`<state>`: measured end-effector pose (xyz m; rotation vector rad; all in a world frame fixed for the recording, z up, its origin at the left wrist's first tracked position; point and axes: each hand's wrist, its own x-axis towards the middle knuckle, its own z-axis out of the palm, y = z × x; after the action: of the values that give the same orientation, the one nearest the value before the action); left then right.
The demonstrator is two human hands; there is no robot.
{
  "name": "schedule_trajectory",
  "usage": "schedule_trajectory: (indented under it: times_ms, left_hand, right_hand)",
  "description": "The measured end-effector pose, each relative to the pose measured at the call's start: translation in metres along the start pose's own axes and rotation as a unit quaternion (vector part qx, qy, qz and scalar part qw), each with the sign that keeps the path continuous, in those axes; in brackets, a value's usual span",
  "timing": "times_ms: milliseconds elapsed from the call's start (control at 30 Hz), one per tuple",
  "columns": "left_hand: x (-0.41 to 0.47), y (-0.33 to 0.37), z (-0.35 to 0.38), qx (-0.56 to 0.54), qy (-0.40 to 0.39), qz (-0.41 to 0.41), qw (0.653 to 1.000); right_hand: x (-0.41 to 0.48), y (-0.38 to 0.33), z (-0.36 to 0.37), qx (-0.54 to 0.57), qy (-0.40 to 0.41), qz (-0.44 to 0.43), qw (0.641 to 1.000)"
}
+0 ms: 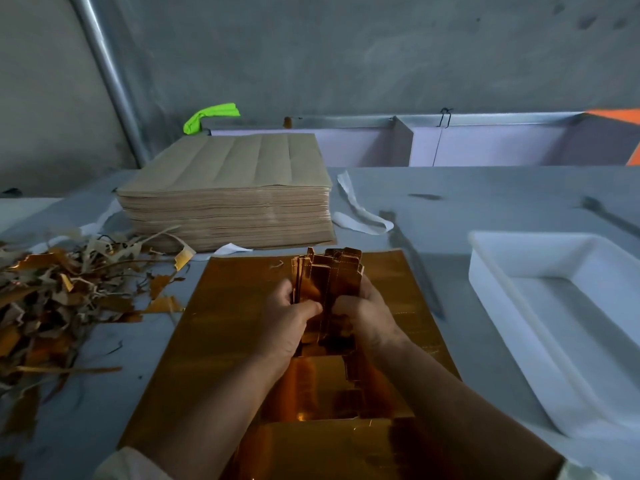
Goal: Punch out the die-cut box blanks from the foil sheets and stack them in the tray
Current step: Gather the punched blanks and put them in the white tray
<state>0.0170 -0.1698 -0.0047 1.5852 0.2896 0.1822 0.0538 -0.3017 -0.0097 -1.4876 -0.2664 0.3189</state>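
Note:
A bundle of gold die-cut box blanks stands on edge between both hands, above a gold foil sheet that lies flat on the table. My left hand grips the bundle's left side, thumb across the front. My right hand grips its right side. The white plastic tray sits to the right and shows nothing inside.
A tall stack of brown-backed sheets stands behind the foil sheet. A heap of gold and brown offcuts covers the table's left. White paper strips lie behind the tray. A grey wall and lilac partitions close the back.

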Motion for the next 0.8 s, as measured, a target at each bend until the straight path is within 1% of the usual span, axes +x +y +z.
schedule_trajectory:
  times_ms: [100, 200, 300, 433, 567, 667, 800]
  left_hand:
    - [-0.001, -0.001, 0.004, -0.007, -0.010, 0.010, 1.000]
    - [-0.003, -0.002, 0.008, -0.006, -0.013, 0.015, 1.000]
    - [-0.003, -0.004, 0.009, -0.018, 0.013, 0.011, 1.000]
    - [-0.003, -0.004, 0.005, -0.034, 0.037, 0.020, 0.999]
    - [-0.001, -0.005, 0.006, -0.010, 0.029, 0.026, 0.999]
    - [-0.001, -0.007, 0.008, -0.010, 0.036, 0.012, 0.999]
    - [0.000, -0.008, 0.009, -0.006, 0.042, -0.004, 0.999]
  right_hand:
    - [-0.002, 0.001, 0.000, 0.019, 0.019, -0.018, 0.999]
    - [-0.004, 0.002, 0.004, 0.021, 0.016, -0.039, 0.999]
    - [-0.005, 0.004, 0.009, 0.043, 0.015, -0.051, 0.998]
    - [-0.001, 0.004, 0.011, 0.084, 0.054, -0.056, 0.993]
    - [0.002, 0.006, 0.017, 0.040, 0.046, -0.071, 0.996]
    - [0.003, 0.006, 0.020, 0.025, 0.036, -0.074, 0.996]
    - [0.007, 0.004, 0.021, -0.014, 0.062, -0.077, 0.995]
